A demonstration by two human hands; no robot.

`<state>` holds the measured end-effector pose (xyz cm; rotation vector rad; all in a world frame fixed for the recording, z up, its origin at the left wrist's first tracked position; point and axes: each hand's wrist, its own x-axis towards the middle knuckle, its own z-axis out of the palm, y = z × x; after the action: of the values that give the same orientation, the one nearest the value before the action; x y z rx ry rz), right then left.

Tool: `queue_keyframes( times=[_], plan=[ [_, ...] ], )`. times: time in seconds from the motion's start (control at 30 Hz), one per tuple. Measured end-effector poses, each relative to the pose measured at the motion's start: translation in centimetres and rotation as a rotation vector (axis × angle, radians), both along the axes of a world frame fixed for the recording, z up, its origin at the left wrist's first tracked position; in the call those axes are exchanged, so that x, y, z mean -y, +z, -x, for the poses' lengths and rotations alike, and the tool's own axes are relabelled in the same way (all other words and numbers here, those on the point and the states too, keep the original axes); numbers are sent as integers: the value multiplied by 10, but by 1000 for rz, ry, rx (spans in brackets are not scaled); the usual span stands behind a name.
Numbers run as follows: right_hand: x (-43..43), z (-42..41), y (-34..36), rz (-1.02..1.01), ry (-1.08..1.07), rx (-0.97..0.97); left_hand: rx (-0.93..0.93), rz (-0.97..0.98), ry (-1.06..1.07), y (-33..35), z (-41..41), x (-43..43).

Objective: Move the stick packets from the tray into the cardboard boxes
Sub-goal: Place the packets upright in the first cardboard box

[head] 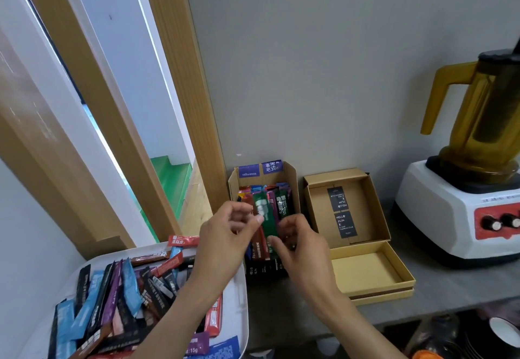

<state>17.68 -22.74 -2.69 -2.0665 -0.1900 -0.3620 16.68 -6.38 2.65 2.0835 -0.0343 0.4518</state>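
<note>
A white tray (239, 296) at the lower left holds several stick packets (118, 299) in blue, black, purple and red. Against the wall stands a cardboard box (292, 178) filled with upright and leaning packets. A green packet (266, 218) lies on top of them. My left hand (228, 234) touches the green packet's upper part with thumb and fingertips. My right hand (295, 243) pinches its lower end. To the right sits a second cardboard box (374, 209), open, with two black packets (342, 212) lying flat inside.
A blender (472, 189) with an amber jug on a white base stands at the right on the grey counter (450, 285). The second box's open lid (371, 271) lies in front of it. Wooden slats (180, 91) rise at the left. Dishes sit below the counter edge.
</note>
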Motion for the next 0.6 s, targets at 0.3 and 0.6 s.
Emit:
queue_keyframes(
  times=[0.3, 0.6],
  plan=[
    [-14, 0, -7, 658, -157, 38, 7, -1125, -106, -43, 6, 9],
    [-11, -8, -21, 668, -88, 58, 27, -1297, -57, -61, 3, 5]
  ],
)
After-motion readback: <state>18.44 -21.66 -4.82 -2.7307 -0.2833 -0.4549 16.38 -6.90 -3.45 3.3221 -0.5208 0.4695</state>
